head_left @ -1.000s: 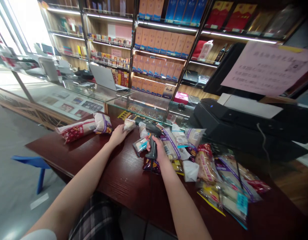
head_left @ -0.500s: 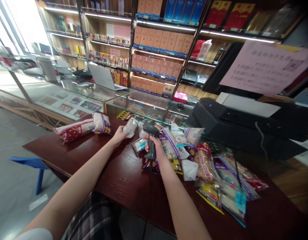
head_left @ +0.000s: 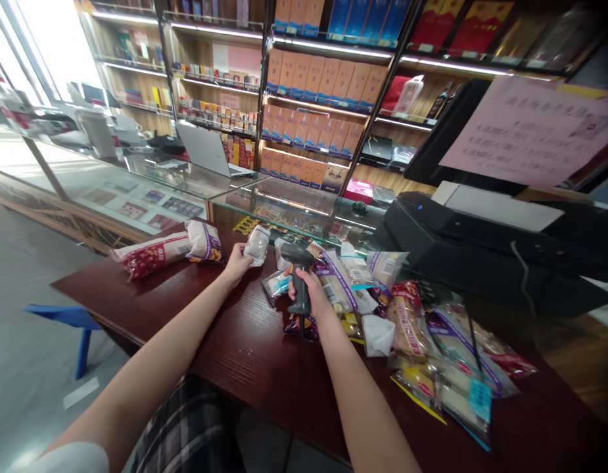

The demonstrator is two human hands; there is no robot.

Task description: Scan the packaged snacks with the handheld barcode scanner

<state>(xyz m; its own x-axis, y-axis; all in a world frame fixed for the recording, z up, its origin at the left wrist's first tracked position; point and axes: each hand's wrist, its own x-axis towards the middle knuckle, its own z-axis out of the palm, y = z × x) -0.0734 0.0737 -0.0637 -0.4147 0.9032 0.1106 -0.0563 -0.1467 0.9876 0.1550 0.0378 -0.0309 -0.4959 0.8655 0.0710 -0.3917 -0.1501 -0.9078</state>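
My left hand [head_left: 239,261] is closed on a small white and clear food packet [head_left: 257,246], held up over the far side of the dark wooden table [head_left: 234,361]. In my right hand [head_left: 308,293] is a black barcode scanner [head_left: 300,276], gripped by its handle, its head toward the packet. Its cable hangs down toward me. Packaged foods lie close around the scanner: a purple-and-white bag [head_left: 337,279], a small packet with a blue label [head_left: 277,286] and a white wrapped packet [head_left: 378,335]. What the held packet contains is unclear.
Two bags [head_left: 156,253] lie together on the table's left. More packets [head_left: 407,322] are heaped at the right, beside a black machine [head_left: 456,243] and a screen with a pink notice [head_left: 525,131]. Behind are a glass counter [head_left: 279,200] and a laptop [head_left: 205,150]. A blue stool [head_left: 67,316] stands left.
My left hand has turned the small packet more upright, so a different face shows. The scanner stays in my right hand, nearly in the same place. The view has shifted slightly.
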